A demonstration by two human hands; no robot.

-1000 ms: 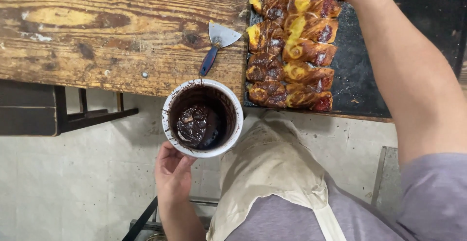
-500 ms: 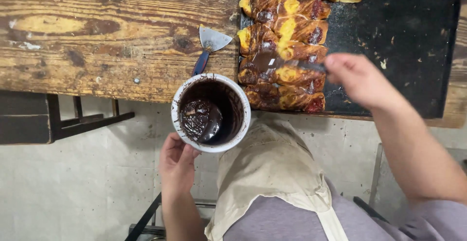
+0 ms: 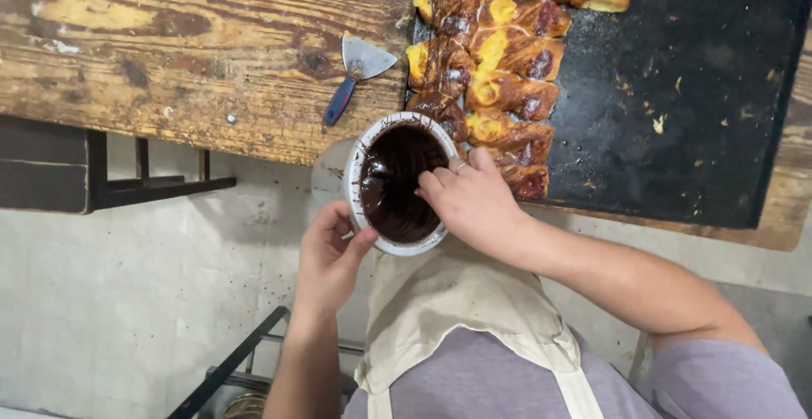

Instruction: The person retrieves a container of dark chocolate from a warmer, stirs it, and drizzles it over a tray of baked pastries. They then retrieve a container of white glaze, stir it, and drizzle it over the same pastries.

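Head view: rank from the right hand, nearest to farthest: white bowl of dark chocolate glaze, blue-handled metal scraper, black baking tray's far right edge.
1. White bowl of dark chocolate glaze: the right hand is at its rim, fingers over the glaze.
2. Blue-handled metal scraper: up and to the left, on the worn wooden table.
3. Black baking tray's far right edge: across the tray, far right.

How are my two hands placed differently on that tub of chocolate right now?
The left hand grips the white tub from outside, on its lower rim, while the right hand reaches over the opposite rim with fingers dipping inside. The left hand sits clear of the tray; the right hand lies beside the pastries. Both touch the tub.
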